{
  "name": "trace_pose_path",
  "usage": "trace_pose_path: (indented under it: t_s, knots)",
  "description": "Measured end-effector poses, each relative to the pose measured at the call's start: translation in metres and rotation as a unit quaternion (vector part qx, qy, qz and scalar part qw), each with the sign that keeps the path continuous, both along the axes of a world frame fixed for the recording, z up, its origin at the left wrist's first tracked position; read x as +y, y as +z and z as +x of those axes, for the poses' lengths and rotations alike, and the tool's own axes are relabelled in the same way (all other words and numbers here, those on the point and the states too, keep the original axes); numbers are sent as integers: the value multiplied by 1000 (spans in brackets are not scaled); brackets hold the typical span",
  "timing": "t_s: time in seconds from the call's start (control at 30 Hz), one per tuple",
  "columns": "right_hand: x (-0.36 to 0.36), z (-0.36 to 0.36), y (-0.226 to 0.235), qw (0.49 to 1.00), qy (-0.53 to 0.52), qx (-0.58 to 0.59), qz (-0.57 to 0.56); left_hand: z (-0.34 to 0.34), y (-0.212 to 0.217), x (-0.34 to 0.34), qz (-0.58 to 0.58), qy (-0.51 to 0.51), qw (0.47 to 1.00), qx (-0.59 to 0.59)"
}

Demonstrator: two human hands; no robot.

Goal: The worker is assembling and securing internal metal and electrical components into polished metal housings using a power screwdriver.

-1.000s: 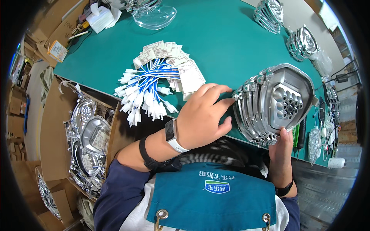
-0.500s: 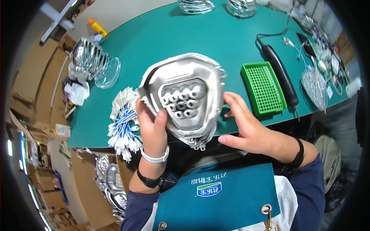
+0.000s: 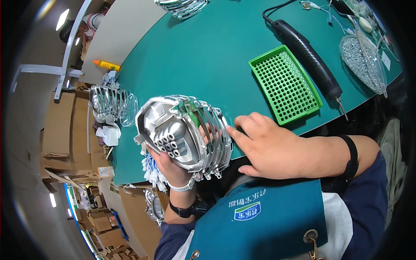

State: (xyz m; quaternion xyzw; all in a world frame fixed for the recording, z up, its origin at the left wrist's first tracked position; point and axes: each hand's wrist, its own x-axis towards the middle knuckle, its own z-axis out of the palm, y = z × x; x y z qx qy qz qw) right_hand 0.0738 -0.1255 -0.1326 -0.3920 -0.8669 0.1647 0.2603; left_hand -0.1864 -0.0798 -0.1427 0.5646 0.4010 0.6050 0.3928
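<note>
A nested stack of silver lamp housings [image 3: 210, 134] stands tilted at the near edge of the green table, its layered rims facing right. The top housing [image 3: 151, 115] has a cluster of small round tubes in its middle. My left hand [image 3: 173, 169] grips the stack from its lower left, thumb on the front and fingertips showing between the rims. Beside the stack's right side is my right hand [image 3: 266, 145], fingers extended and thumb apart; its index fingertip is at the outermost rim. Whether it touches is hard to tell.
A green perforated tray [image 3: 286, 86] and a black corded electric screwdriver [image 3: 307, 56] lie to the right. Beyond them is a clear bag of small screws [image 3: 362, 60]. Blue-white wires with connectors [image 3: 154, 173] lie behind my left hand. Another housing stack [image 3: 108, 104] stands at the left.
The stack has tipped and turned, so its layered side now shows. My right hand has moved in to its side. The view has also shifted, with the table turned in it.
</note>
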Motion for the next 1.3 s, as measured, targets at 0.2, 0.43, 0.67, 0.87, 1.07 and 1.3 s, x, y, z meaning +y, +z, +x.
trace_pose_path:
  t_s: [0.2,0.43,0.67,0.87,1.07,1.3]
  knots:
    - [4,1,3,998,9,38,-39,18,8,-6,-175,-49,965,-187]
    - [8,-1,1,997,8,56,-55,6,-3,-5,-100,-109,979,-138]
    - [10,-1,4,992,20,94,-82,-4,-3,-3,-113,-46,981,-152]
    - [9,-2,3,990,16,118,-79,11,7,-7,-111,-79,987,-87]
    - [8,-2,6,982,20,172,-70,10,6,-3,-65,33,997,-18]
    - [8,-3,12,980,35,172,-92,-6,-12,6,32,48,998,13]
